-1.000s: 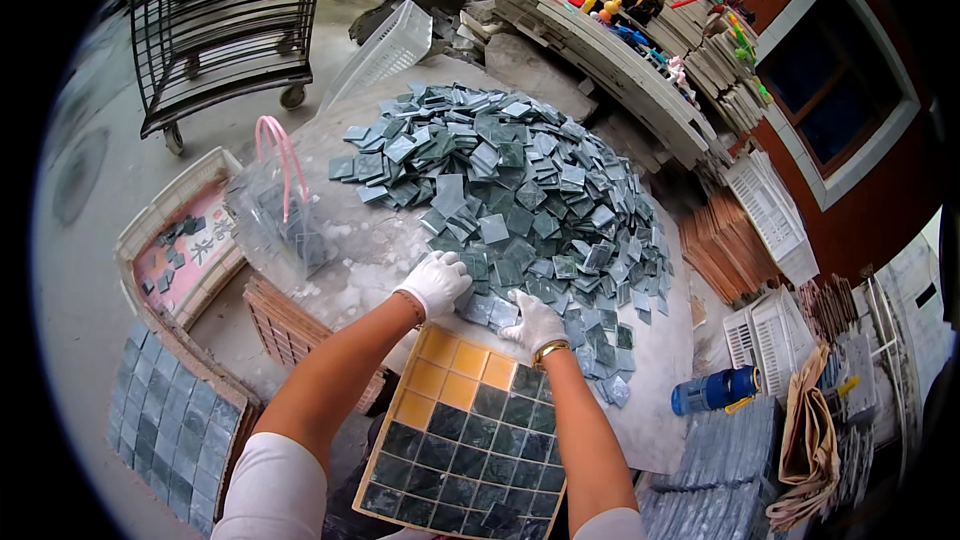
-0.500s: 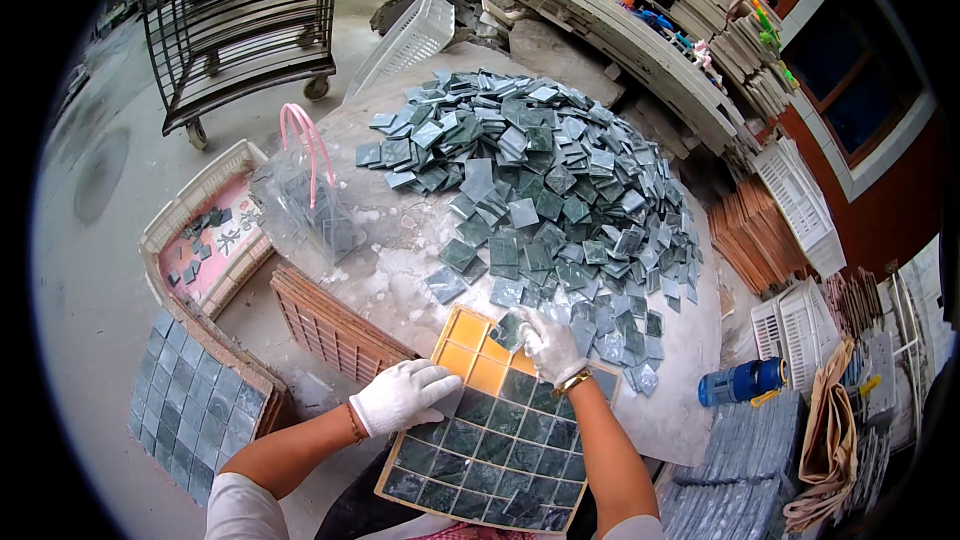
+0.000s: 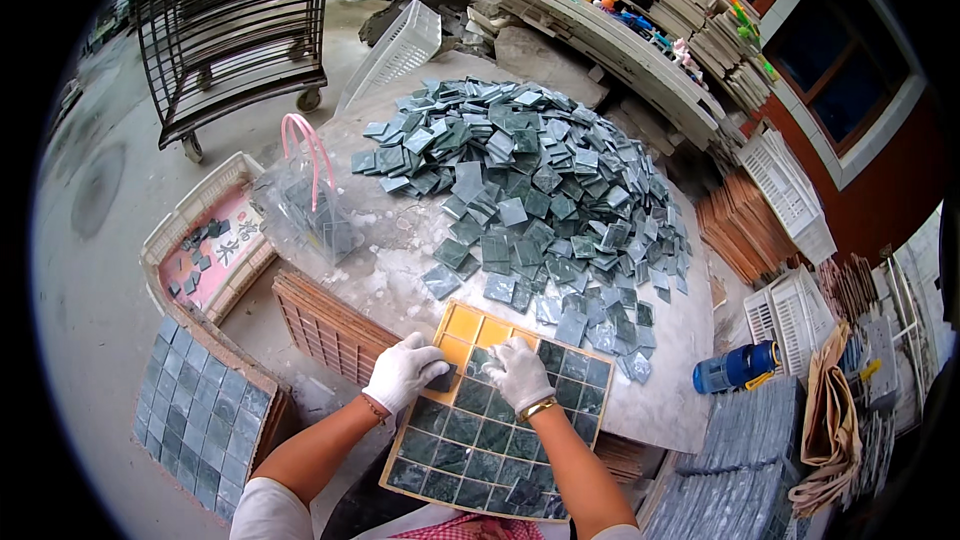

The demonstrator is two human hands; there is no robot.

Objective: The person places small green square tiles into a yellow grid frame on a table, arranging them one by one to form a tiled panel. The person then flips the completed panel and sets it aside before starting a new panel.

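A yellow grid tray leans toward me at the table's near edge. Dark green square stone tiles fill most of its cells, while a few bare yellow cells show at the upper left. My left hand, in a white glove, pinches a dark tile at the tray's left edge. My gloved right hand is over the upper cells, its fingers closed on a green tile that they partly cover. Beyond the tray spreads a big heap of loose stone tiles.
Brown grid trays stand left of my left hand. Further left are a tile-filled panel and a cream crate. A clear bag with pink handles sits on the table. To the right, a blue bottle lies on stacked tiles.
My right hand has brought a tile down and left from the heap's edge onto the tray. My left hand has drawn back slightly and now shows a tile in its fingers.
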